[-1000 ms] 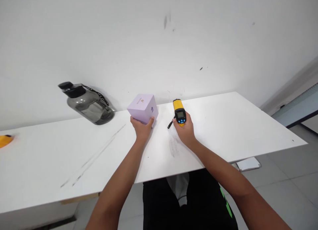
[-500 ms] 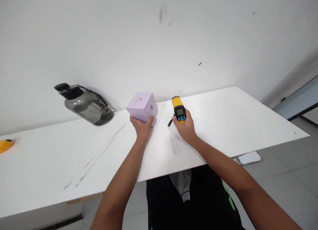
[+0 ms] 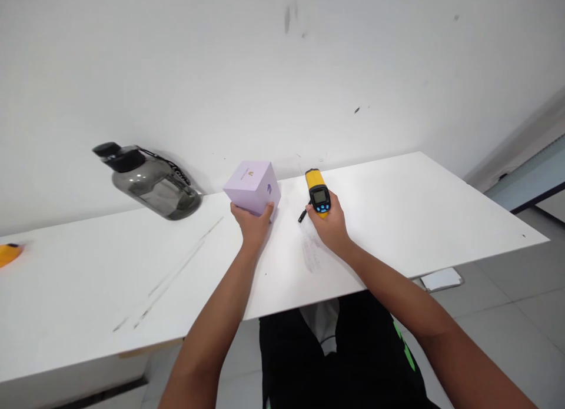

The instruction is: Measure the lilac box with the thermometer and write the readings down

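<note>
My left hand (image 3: pixel 253 223) grips the near lower part of a light purple cube-shaped box (image 3: pixel 251 182), which has a small gold mark on top and a darker purple mark on its right side. To the right of it, my right hand (image 3: pixel 332 226) is wrapped round the handle of a yellow and black infrared thermometer (image 3: pixel 317 188). Its small screen and blue buttons face me, and its front points toward the wall. A black strap or cord end (image 3: pixel 302 216) shows just left of the thermometer; what it joins is partly hidden.
A grey clear bottle (image 3: pixel 156 184) with a black lid and strap stands at the back left of the white table (image 3: pixel 375 215), near the wall (image 3: pixel 247 73). An orange object (image 3: pixel 9 254) is cut off at the left edge. A white flat item (image 3: pixel 442 279) lies below the table at right.
The whole view has shifted slightly. Both hands keep hold of the box and the thermometer, with no clear movement of either.
</note>
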Demonstrator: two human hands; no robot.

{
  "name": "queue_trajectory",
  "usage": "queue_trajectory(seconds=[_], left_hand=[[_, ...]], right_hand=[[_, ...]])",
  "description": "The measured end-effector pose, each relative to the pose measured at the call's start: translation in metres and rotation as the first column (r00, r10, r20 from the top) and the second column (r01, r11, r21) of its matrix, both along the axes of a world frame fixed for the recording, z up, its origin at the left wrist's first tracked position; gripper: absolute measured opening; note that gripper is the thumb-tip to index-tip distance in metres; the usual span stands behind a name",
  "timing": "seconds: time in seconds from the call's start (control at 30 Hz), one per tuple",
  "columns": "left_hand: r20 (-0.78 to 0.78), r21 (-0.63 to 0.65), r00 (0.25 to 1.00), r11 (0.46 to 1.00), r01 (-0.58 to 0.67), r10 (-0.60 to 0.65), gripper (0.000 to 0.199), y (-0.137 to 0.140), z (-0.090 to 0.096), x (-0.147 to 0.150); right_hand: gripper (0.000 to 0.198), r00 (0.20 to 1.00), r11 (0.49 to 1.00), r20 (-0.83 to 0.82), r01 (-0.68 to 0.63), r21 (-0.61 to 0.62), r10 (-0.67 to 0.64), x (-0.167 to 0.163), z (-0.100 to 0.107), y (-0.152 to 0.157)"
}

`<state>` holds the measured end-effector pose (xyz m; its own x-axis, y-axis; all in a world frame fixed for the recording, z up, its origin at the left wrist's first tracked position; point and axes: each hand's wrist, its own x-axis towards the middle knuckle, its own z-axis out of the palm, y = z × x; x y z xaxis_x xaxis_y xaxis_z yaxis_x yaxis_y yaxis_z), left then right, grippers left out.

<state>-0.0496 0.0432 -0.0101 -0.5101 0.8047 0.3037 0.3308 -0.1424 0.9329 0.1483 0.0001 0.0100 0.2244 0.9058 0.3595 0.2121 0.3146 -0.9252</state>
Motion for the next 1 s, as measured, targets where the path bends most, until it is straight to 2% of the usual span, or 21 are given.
queue_trajectory(seconds=[0.17, 0.27, 0.33, 0.4, 0.5, 0.6, 0.67, 0.8, 1.0], left_hand=[[0.005, 0.011, 1.000, 1.000, 0.009, -0.009, 0.093, 0.001, -0.001, 0.000], [-0.017, 0.006, 1.000, 1.000, 0.008, -0.008, 0.094, 0.002, -0.002, -0.003], [-0.024, 0.006, 0.999, 1.000, 0.025, -0.024, 0.094, 0.004, -0.003, -0.006], [-0.019, -0.006, 0.999, 0.999, 0.045, -0.045, 0.094, 0.005, -0.004, -0.010], [-0.003, -0.024, 0.998, 0.998, 0.064, -0.064, 0.095, 0.007, -0.005, -0.015], [0.002, -0.014, 0.998, 0.998, 0.064, -0.064, 0.097, 0.008, -0.005, -0.016], [0.001, -0.014, 0.998, 0.998, 0.062, -0.062, 0.097, 0.008, -0.005, -0.015], [-0.026, -0.024, 0.999, 0.999, 0.047, -0.048, 0.097, 0.008, -0.004, -0.014], [-0.007, -0.011, 0.999, 0.999, 0.050, -0.050, 0.098, 0.009, -0.007, -0.015]], right_hand=[[0.047, 0.997, 1.000, 0.075, -0.001, 0.021, -0.001, 0.001, 0.002, -0.001], [0.047, 0.952, 0.986, 0.279, -0.154, 0.070, 0.129, 0.003, 0.004, -0.005], [0.051, 0.826, 0.942, 0.497, -0.331, 0.046, 0.266, 0.003, 0.004, -0.009], [0.058, 0.632, 0.894, 0.692, -0.446, -0.043, 0.349, 0.002, 0.003, -0.015], [0.062, 0.385, 0.869, 0.847, -0.467, -0.164, 0.366, -0.004, 0.002, -0.022], [0.062, 0.265, 0.871, 0.897, -0.444, -0.213, 0.355, -0.010, 0.003, -0.027], [0.064, 0.250, 0.874, 0.898, -0.427, -0.233, 0.361, -0.013, 0.004, -0.028], [0.087, 0.269, 0.879, 0.893, -0.418, -0.230, 0.361, -0.018, 0.003, -0.031], [0.079, 0.235, 0.902, 0.945, -0.416, -0.114, 0.227, -0.028, -0.007, -0.031]])
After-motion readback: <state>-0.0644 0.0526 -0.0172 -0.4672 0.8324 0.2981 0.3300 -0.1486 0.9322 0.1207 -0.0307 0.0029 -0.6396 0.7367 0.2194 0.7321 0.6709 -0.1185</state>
